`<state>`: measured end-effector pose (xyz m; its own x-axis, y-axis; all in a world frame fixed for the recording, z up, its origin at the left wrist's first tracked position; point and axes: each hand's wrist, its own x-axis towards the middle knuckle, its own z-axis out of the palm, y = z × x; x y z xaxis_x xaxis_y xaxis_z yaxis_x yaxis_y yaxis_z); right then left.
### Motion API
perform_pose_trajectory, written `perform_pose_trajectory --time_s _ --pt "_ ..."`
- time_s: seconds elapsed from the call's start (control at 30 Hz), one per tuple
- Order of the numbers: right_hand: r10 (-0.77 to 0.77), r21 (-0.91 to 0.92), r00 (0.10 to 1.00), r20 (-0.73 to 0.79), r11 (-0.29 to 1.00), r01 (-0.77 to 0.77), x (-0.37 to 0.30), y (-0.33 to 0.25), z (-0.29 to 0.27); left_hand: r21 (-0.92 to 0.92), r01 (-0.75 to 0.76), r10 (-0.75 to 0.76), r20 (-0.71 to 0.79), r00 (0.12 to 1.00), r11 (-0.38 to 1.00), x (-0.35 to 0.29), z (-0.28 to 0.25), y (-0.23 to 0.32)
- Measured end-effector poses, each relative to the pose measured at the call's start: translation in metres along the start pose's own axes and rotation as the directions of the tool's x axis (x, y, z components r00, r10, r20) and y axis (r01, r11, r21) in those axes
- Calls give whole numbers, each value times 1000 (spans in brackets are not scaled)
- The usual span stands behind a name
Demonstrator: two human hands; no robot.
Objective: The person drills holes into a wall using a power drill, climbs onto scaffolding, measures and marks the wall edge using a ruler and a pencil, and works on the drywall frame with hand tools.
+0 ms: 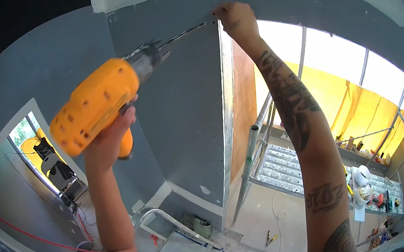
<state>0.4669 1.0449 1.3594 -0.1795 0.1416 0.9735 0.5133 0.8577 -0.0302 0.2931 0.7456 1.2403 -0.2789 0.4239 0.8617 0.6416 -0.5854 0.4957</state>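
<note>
My left hand (114, 137) is wrapped round the handle of an orange power drill (95, 104), which tilts up and to the right. From its chuck a long thin drill bit (183, 34) points at the upper part of a grey wall (166, 85), its tip just below and left of my right hand. Raised high, my right hand (238, 21) is closed, with thumb and fingertips pinched against the wall near the top of a pale corner edge (227, 73). Small dark spots mark the wall beneath those fingertips. Whatever the pinch holds is too small to make out.
Metal scaffolding with a slatted platform (280, 169) stands at the right, carrying white containers (362, 176) and tools. Pliers (270, 238) lie on the floor. A curved metal rail (162, 213) is below me. A dark chair (57, 172) shows through the left opening; a red cord (20, 229) runs nearby.
</note>
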Motion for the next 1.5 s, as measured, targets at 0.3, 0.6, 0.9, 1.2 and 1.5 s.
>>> perform_pose_trajectory --time_s 0.3,0.6,0.9,1.2,1.5 --pt "-152 -339 988 1 930 143 13 -14 -52 -411 161 -249 -169 954 897 -89 -44 -11" --pt "-247 -418 919 308 832 364 18 -35 -22 -534 214 -370 -204 906 818 -113 -31 -23" --pt "-517 -377 772 370 676 633 44 -36 -29 -553 318 -498 -208 842 770 -156 -48 -17" --pt "-231 281 864 447 953 109 -60 -65 -110 -711 409 -623 -53 780 573 -208 -49 -53" --pt "763 401 145 630 -160 -902 -537 -21 -166 -423 830 -683 486 546 363 -258 22 -88"
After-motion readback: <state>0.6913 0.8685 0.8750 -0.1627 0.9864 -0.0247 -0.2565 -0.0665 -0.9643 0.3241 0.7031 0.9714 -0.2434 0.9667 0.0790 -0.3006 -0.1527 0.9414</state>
